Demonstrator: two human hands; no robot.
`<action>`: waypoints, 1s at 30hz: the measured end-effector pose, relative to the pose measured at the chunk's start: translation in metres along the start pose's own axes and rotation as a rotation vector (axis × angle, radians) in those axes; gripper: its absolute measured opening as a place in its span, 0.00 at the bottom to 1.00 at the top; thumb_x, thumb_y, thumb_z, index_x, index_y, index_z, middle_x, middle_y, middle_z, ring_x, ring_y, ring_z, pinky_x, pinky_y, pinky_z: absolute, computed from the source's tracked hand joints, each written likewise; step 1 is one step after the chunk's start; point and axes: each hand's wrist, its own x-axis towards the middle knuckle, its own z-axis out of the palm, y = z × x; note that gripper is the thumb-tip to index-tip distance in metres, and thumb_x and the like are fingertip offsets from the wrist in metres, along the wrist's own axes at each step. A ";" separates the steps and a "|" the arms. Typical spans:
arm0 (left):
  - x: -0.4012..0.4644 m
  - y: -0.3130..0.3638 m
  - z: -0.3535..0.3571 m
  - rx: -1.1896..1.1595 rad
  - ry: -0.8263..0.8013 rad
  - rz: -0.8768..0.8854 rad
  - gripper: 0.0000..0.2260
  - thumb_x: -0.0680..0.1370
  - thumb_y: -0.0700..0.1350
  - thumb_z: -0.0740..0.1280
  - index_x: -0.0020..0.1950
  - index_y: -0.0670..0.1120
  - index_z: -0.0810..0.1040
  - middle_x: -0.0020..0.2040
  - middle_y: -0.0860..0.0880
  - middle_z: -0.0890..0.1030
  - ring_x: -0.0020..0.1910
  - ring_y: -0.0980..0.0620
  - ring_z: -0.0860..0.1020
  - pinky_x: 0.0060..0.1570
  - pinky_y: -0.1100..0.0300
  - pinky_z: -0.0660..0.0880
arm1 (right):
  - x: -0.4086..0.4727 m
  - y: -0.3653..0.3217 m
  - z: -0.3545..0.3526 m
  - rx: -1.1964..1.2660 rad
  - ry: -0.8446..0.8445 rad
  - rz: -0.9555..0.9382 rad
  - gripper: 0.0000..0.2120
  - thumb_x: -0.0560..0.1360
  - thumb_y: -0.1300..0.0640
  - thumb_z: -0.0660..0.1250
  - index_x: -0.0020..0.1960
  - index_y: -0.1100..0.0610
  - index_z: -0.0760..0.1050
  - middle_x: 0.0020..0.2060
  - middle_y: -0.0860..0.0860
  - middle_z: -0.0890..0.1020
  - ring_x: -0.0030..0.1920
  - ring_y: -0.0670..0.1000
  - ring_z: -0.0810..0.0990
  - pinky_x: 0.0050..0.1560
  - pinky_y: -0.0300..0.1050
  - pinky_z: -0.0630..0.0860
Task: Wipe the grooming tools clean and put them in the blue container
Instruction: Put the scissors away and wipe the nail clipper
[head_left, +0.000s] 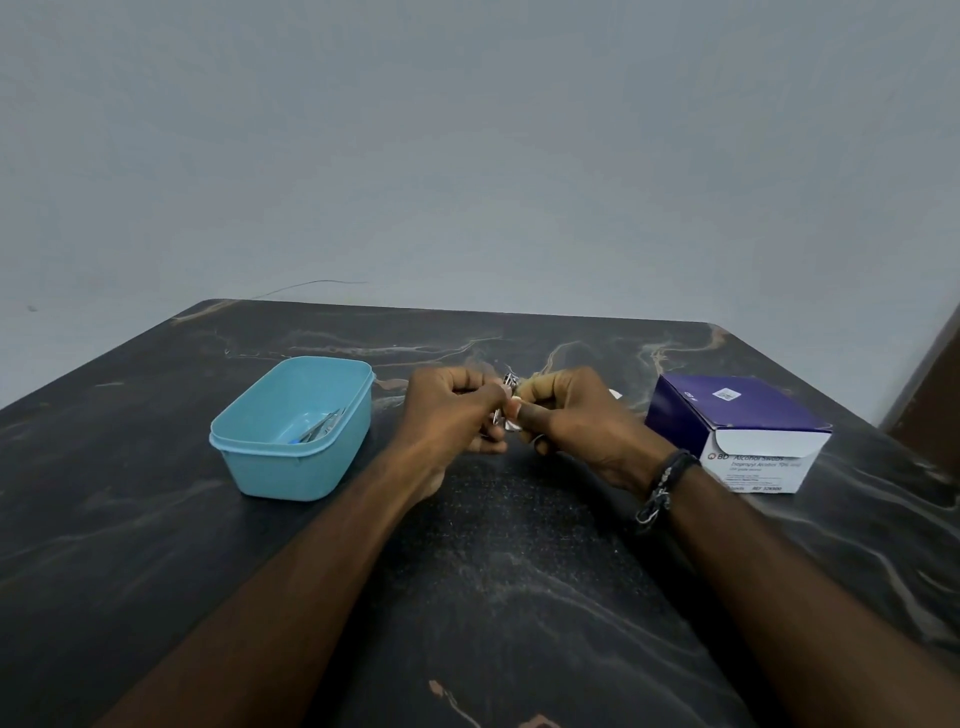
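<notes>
A small shiny metal grooming tool, seemingly a nail clipper, is pinched between both hands above the middle of the table. My left hand grips its lower part. My right hand presses a small white swab against it. Most of the tool is hidden by my fingers. The blue container stands to the left of my hands, open, with a few thin metal tools lying inside it.
A purple and white box of alcohol swabs stands to the right of my right hand. A scrap of white shows behind that hand. The dark marbled table ends at a grey wall.
</notes>
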 end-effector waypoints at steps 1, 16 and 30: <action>0.000 0.000 -0.001 -0.005 -0.024 -0.016 0.01 0.75 0.36 0.70 0.46 0.40 0.81 0.36 0.42 0.82 0.29 0.51 0.80 0.34 0.52 0.83 | -0.001 0.000 0.000 -0.020 -0.013 -0.009 0.10 0.77 0.59 0.69 0.42 0.66 0.81 0.30 0.56 0.79 0.31 0.53 0.74 0.32 0.42 0.71; 0.004 0.004 -0.008 -0.053 -0.128 -0.052 0.05 0.77 0.40 0.69 0.45 0.39 0.82 0.33 0.41 0.83 0.32 0.45 0.84 0.34 0.55 0.82 | -0.001 -0.003 0.003 -0.072 0.046 -0.083 0.08 0.77 0.60 0.68 0.43 0.65 0.81 0.30 0.55 0.79 0.31 0.53 0.73 0.31 0.44 0.70; 0.000 0.015 -0.025 0.108 -0.466 -0.282 0.08 0.77 0.37 0.69 0.53 0.34 0.80 0.39 0.40 0.83 0.32 0.48 0.82 0.35 0.54 0.82 | 0.001 -0.001 -0.016 -0.259 0.075 -0.058 0.14 0.79 0.58 0.66 0.34 0.55 0.75 0.27 0.51 0.74 0.28 0.47 0.67 0.33 0.43 0.67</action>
